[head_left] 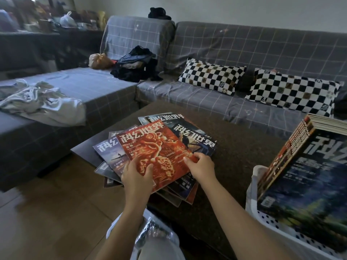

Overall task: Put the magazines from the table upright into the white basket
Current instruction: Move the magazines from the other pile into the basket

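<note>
A red magazine [159, 147] lies on top of a fanned pile of several magazines [197, 139] at the near left corner of the dark table [240, 152]. My left hand [137, 177] grips the red magazine's near edge, thumb on the cover. My right hand [202, 167] pinches its right edge, thumb on top. At the right, the white basket [252, 194] with round holes holds several magazines [304, 175] standing upright and leaning.
A grey checked sofa [216, 91] runs behind and to the left of the table, with two chequered pillows [212, 76], dark clothes [137, 66] and a white cloth [41, 102]. A plastic bag [150, 229] lies on my lap. Wooden floor [56, 212] shows at the lower left.
</note>
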Available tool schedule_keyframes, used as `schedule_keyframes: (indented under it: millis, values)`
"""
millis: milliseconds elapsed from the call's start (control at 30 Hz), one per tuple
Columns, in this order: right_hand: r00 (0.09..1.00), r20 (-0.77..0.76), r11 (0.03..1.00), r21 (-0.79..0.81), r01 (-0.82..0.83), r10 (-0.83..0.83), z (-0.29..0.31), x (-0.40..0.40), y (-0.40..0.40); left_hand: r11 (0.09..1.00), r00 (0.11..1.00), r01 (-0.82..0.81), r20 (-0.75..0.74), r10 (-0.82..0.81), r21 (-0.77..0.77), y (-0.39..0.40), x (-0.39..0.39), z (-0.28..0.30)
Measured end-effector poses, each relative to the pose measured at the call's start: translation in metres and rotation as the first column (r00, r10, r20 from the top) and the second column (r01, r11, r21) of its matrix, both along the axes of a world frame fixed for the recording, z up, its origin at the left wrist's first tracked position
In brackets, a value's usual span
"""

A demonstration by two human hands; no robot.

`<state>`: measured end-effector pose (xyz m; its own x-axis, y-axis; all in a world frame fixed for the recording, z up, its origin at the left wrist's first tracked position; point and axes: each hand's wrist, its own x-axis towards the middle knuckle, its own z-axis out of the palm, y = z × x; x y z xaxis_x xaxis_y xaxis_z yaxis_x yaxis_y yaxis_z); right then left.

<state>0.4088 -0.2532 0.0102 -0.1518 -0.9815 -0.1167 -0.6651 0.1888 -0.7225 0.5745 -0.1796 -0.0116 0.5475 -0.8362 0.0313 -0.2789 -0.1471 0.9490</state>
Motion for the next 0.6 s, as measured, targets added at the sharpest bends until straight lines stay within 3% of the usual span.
schedule_keyframes:
  millis: [100, 233, 400, 600]
  values:
    - [0.999, -0.039, 0.998, 0.048, 0.038, -0.036, -0.004, 0.001, -0.001, 0.999, 0.986, -0.040, -0.166, 0.035, -0.027, 0.001, 0.007, 0.003]
    - [0.988, 0.148, 0.996, 0.089, 0.026, -0.039, -0.003, 0.000, 0.010, 0.998, 0.949, -0.050, -0.314, 0.037, -0.033, 0.009, 0.015, 0.003]
    - [0.933, 0.349, 0.982, 0.188, 0.018, -0.084, 0.005, -0.005, 0.030, 0.994, 0.928, 0.004, -0.371, -0.044, -0.107, 0.029, 0.016, 0.008]
    - [0.839, 0.542, 0.995, 0.104, -0.006, -0.052, 0.028, -0.026, 0.070, 0.969, 0.872, 0.058, -0.461, -0.166, -0.238, 0.065, 0.009, 0.038]
